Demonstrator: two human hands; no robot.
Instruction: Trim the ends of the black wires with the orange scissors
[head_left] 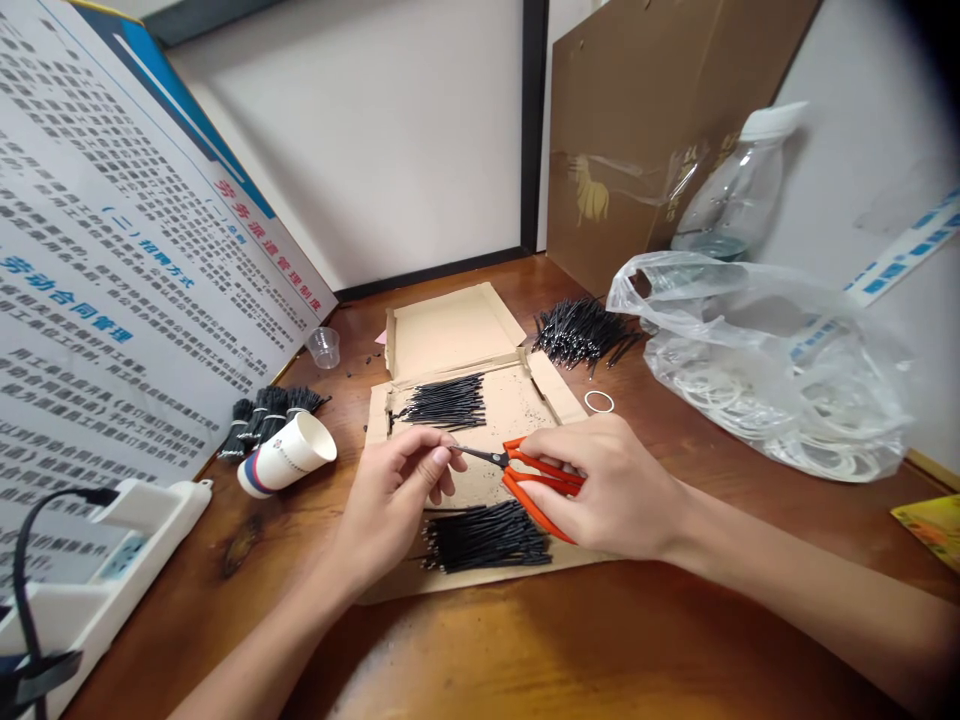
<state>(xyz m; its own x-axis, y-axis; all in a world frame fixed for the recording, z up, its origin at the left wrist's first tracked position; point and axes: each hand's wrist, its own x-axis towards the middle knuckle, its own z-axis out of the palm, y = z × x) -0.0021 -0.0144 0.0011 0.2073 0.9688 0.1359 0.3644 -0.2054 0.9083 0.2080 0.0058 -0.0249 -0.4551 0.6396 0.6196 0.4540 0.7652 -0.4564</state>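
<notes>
My right hand (611, 490) grips orange-handled snips (536, 478), whose dark blades point left. My left hand (397, 495) pinches something thin and dark at the blade tips, too small to name. Both hands hover over a flattened cardboard box (465, 340). One pile of short black wires (446, 402) lies on the card beyond the hands. A second pile of black wires (487, 537) lies just under the hands.
A paper cup (289, 455) lies tipped at left beside tied black bundles (266, 412). Also here: small clear cup (324, 346), loose black wires (581, 330), a rubber band (599, 401), a clear bag of bands (780, 375), a plastic bottle (739, 190), a power strip (112, 550).
</notes>
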